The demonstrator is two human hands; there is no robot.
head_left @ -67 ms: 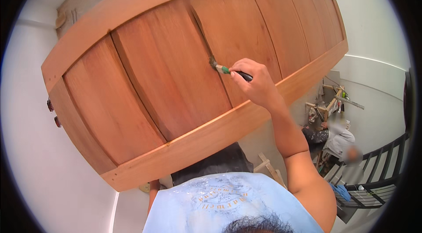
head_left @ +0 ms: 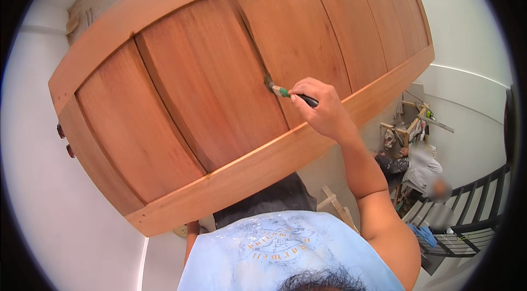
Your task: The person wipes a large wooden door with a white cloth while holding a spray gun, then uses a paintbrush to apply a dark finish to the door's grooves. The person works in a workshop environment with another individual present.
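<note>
Against white wall, panelled wooden door: right hand, fingers pinching small brush; bristles best kept along the groove, strokes light.

Pale blue sleeveless shirt with faded print, dark trousers, bare arms

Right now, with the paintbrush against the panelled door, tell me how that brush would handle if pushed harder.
The paintbrush looks light: the right hand pinches it by fingertips alone. Its bristles would probably splay against the wooden door, while the thin handle likely stays stiff.
</note>
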